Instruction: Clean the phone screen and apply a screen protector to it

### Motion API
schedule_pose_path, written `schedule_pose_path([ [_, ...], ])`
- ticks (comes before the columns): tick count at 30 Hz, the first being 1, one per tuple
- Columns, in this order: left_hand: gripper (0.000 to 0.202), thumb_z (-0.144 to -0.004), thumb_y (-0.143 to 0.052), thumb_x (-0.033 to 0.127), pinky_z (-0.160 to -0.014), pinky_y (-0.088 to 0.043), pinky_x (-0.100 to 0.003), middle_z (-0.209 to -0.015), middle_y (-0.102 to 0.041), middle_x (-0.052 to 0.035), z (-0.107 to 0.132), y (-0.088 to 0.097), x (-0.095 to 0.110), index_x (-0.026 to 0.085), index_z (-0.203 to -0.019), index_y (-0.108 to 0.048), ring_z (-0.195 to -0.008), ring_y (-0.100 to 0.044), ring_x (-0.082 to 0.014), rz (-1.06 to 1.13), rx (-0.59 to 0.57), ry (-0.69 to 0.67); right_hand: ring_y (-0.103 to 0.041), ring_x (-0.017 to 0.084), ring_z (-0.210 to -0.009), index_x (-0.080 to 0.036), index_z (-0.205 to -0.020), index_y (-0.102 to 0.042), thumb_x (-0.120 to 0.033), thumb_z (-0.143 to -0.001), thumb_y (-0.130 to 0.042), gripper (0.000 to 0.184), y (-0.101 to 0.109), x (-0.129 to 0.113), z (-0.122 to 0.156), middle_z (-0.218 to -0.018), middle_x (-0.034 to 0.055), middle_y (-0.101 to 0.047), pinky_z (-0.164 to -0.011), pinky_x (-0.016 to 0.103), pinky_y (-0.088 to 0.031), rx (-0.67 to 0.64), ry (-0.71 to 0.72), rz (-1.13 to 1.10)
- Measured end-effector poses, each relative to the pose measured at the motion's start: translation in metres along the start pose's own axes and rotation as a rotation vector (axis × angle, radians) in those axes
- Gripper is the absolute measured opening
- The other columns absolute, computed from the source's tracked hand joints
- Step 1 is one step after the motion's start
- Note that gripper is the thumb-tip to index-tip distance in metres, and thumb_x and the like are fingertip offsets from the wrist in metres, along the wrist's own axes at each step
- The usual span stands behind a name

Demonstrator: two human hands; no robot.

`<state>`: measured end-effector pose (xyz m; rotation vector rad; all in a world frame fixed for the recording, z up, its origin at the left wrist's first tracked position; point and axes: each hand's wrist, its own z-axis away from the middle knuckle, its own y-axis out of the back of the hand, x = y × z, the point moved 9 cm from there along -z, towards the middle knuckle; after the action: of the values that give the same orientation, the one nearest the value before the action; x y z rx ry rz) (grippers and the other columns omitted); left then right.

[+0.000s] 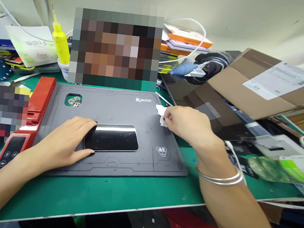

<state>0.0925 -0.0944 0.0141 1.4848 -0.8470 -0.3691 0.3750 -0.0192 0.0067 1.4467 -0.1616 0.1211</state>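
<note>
A black-faced smartphone (112, 138) lies flat on a grey WKTOO repair mat (109, 105), with its glossy glass facing up. My left hand (66, 144) clasps the phone's left end, fingers reaching over its top and bottom edges. My right hand (185, 124) rests near the mat's top right corner, pinching a small white scrap of paper or cloth (160, 115) between its fingertips. That scrap stands apart from the phone. A cut-out in the mat (73, 100) holds small metal parts.
A green bench mat (104, 196) lies under everything and ends at a front edge. A red device (40, 97) stands along the grey mat's left side. Behind are a yellow glue bottle (60, 43), orange boxes (186, 41), and a blue blower bulb (184, 69). A cardboard box (254, 81) sits right.
</note>
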Motion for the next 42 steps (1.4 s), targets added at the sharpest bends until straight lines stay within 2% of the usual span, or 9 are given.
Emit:
schedule_pose_path([
  [3,0.051,-0.091,-0.061,0.040,-0.098,-0.050,-0.048,-0.130,-0.059,-0.0164,0.000,0.000,0.000,0.016,-0.133,-0.044,-0.118,-0.057,-0.0312,-0.012,-0.014,0.012,-0.068,0.028,-0.084,-0.019,-0.090,-0.071,-0.016,-0.088,-0.048,0.023,0.001,-0.003,0.000,-0.094,0.0094,-0.073,-0.057,0.032,-0.036,-0.006,0.004,0.004],
  [9,0.060,-0.090,-0.062,0.042,-0.100,-0.050,-0.048,-0.134,-0.058,-0.0178,0.002,0.000,-0.001,0.015,-0.139,-0.040,-0.122,-0.056,-0.0320,-0.079,-0.017,0.024,-0.067,0.028,-0.097,-0.018,-0.118,-0.064,-0.020,-0.093,-0.046,0.031,0.007,-0.009,0.006,-0.123,0.0102,-0.066,-0.060,0.032,-0.039,0.012,0.045,0.018],
  [16,0.060,-0.090,-0.061,0.044,-0.098,-0.051,-0.048,-0.133,-0.059,-0.0183,0.000,-0.003,0.000,0.013,-0.138,-0.044,-0.120,-0.057,-0.0320,-0.106,-0.017,0.032,-0.069,0.027,-0.090,-0.015,-0.101,-0.068,-0.014,-0.093,-0.041,0.028,0.000,-0.013,0.001,-0.108,0.0111,-0.069,-0.056,0.031,-0.035,-0.028,0.027,0.060],
  [20,0.058,-0.090,-0.059,0.050,-0.100,-0.049,-0.050,-0.133,-0.059,-0.0204,0.000,0.001,-0.001,0.009,-0.131,-0.052,-0.120,-0.056,-0.0338,-0.153,0.011,0.027,-0.068,0.026,-0.093,-0.016,-0.110,-0.065,-0.015,-0.094,-0.039,0.031,0.003,-0.013,0.005,-0.117,0.0120,-0.066,-0.057,0.031,-0.037,-0.022,0.051,0.068],
  [24,0.056,-0.087,-0.062,0.052,-0.101,-0.049,-0.050,-0.131,-0.060,-0.0185,0.000,0.003,-0.004,0.010,-0.124,-0.059,-0.118,-0.056,-0.0335,-0.167,-0.015,0.054,-0.069,0.028,-0.091,-0.015,-0.117,-0.063,-0.014,-0.091,-0.045,0.032,0.001,-0.014,0.011,-0.121,0.0133,-0.063,-0.056,0.032,-0.036,-0.058,0.079,0.096],
  [27,0.055,-0.086,-0.063,0.053,-0.102,-0.048,-0.050,-0.132,-0.060,-0.0178,0.000,0.006,-0.007,0.011,-0.122,-0.061,-0.118,-0.055,-0.0333,-0.163,-0.024,0.069,-0.069,0.026,-0.084,-0.013,-0.112,-0.064,-0.012,-0.091,-0.042,0.031,-0.001,-0.016,0.010,-0.116,0.0149,-0.065,-0.054,0.032,-0.035,-0.065,0.069,0.113],
  [31,0.053,-0.085,-0.062,0.054,-0.101,-0.048,-0.050,-0.128,-0.062,-0.0145,0.001,0.008,-0.012,0.015,-0.122,-0.061,-0.116,-0.056,-0.0319,-0.134,-0.033,0.070,-0.069,0.026,-0.087,-0.014,-0.101,-0.066,-0.012,-0.092,-0.040,0.028,-0.001,-0.017,0.005,-0.109,0.0139,-0.068,-0.055,0.032,-0.036,-0.061,0.058,0.103],
  [38,0.054,-0.086,-0.060,0.052,-0.098,-0.049,-0.049,-0.130,-0.063,-0.0145,0.003,0.007,-0.015,0.015,-0.126,-0.060,-0.117,-0.056,-0.0324,-0.140,-0.071,0.056,-0.068,0.025,-0.088,-0.018,-0.113,-0.063,-0.014,-0.090,-0.050,0.027,0.000,-0.015,0.017,-0.119,0.0099,-0.066,-0.059,0.031,-0.037,-0.106,0.153,0.106],
  [42,0.053,-0.086,-0.059,0.052,-0.097,-0.049,-0.048,-0.129,-0.063,-0.0131,0.003,0.007,-0.014,0.016,-0.125,-0.060,-0.116,-0.057,-0.0317,-0.135,-0.076,0.065,-0.067,0.025,-0.080,-0.015,-0.103,-0.065,-0.012,-0.090,-0.049,0.021,-0.003,-0.018,0.019,-0.113,0.0118,-0.067,-0.055,0.031,-0.032,-0.117,0.173,0.126],
])
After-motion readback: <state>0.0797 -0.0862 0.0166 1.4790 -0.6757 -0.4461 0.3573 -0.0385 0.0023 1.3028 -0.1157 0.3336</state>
